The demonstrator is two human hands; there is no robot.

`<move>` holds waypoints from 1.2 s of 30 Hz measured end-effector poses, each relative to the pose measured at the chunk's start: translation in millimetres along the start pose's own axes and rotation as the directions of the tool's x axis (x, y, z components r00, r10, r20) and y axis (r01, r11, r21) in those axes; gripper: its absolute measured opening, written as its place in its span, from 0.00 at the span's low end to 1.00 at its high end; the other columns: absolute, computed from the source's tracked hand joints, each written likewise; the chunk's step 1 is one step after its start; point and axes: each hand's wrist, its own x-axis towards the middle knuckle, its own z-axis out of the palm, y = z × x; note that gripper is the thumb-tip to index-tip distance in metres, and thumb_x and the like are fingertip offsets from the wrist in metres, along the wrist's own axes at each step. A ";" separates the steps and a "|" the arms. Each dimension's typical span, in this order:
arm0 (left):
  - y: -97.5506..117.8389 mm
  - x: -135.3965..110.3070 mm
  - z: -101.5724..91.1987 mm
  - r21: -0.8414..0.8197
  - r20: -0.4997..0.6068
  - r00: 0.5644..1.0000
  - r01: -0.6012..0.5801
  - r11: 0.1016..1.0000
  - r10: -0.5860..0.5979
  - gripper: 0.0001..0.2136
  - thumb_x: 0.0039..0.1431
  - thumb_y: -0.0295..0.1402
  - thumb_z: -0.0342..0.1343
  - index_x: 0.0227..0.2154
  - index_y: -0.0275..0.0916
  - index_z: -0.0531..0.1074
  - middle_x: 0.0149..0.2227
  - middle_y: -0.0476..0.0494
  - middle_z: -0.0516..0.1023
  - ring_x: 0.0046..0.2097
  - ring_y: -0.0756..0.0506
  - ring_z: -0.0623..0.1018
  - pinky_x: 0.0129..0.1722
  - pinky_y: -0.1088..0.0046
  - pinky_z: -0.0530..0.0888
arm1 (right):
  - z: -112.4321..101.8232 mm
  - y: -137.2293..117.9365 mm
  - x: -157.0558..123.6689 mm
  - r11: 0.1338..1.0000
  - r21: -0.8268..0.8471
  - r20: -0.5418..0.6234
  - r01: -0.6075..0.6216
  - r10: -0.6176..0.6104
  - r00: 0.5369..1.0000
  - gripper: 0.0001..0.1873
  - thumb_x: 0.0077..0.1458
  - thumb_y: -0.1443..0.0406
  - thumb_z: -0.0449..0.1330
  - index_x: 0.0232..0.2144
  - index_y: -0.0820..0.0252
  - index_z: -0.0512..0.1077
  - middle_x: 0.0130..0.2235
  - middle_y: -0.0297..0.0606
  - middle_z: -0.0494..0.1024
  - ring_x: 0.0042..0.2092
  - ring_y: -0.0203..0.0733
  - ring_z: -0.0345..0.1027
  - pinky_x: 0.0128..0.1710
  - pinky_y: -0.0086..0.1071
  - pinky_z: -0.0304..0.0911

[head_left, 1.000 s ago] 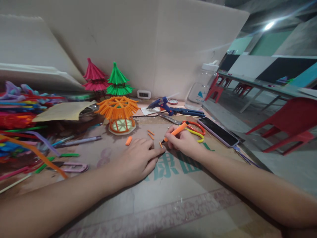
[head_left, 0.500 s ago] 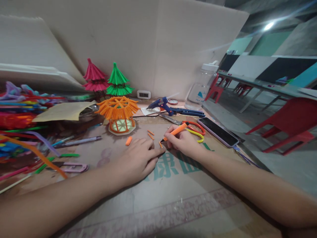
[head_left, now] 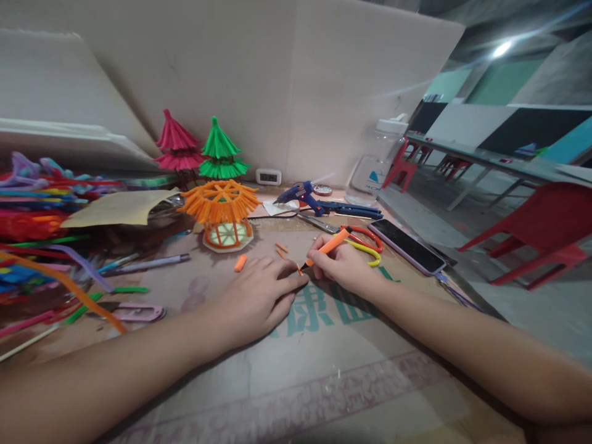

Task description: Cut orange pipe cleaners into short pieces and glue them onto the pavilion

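Note:
My right hand [head_left: 340, 262] grips an orange highlighter pen [head_left: 333, 242], its dark tip slanting down to a short orange stick [head_left: 300, 270]. From the other side, the fingertips of my left hand [head_left: 261, 293] hold that stick against the cardboard. Two more short orange strips [head_left: 281, 250] lie just beyond, and an orange pen cap [head_left: 240, 263] rests by my left knuckles. Farther back stands a small pavilion with an orange pipe-cleaner roof [head_left: 221, 200] on a pale base. Behind it are a green tiered roof model [head_left: 222, 148] and a pink one [head_left: 178, 142].
A blue glue gun [head_left: 303, 196], pliers [head_left: 354, 209], scissors [head_left: 375, 240] and a phone [head_left: 407, 245] lie beyond my right hand. A clear bottle [head_left: 372, 166] stands at the back. Pipe cleaners [head_left: 32, 216] pile up on the left, near a pink-handled cutter [head_left: 139, 312].
My left fingers have shifted slightly toward the pen tip, closing in on the short stick. The highlighter has moved only a little; everything else stays put.

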 end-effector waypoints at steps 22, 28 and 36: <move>0.7 1.2 -0.6 -0.011 0.031 0.998 0.054 0.998 -0.054 0.18 0.69 0.33 0.47 0.56 0.46 0.75 0.44 0.39 0.70 0.46 0.39 0.70 0.46 0.57 0.70 | 1.3 3.8 1.8 1.000 0.008 -0.015 0.028 -0.027 1.000 0.10 0.61 0.57 0.57 0.32 0.56 0.64 0.21 0.28 0.73 0.20 0.32 0.59 0.20 0.27 0.51; -0.8 0.0 1.0 -0.053 0.008 0.999 0.050 0.997 -0.050 0.17 0.68 0.32 0.48 0.56 0.46 0.74 0.45 0.40 0.71 0.48 0.39 0.70 0.48 0.57 0.69 | -0.5 1.4 1.8 1.000 0.001 0.004 -0.008 0.008 1.000 0.09 0.58 0.60 0.59 0.29 0.56 0.63 0.18 0.26 0.70 0.19 0.31 0.57 0.19 0.26 0.50; 0.0 0.7 -1.1 -0.016 0.015 0.999 0.034 0.999 -0.034 0.17 0.68 0.32 0.47 0.55 0.45 0.75 0.44 0.40 0.71 0.47 0.39 0.70 0.47 0.56 0.69 | 0.5 5.9 2.6 0.999 0.023 -0.013 0.038 -0.038 0.999 0.09 0.61 0.58 0.57 0.32 0.56 0.64 0.22 0.27 0.73 0.19 0.31 0.58 0.19 0.26 0.50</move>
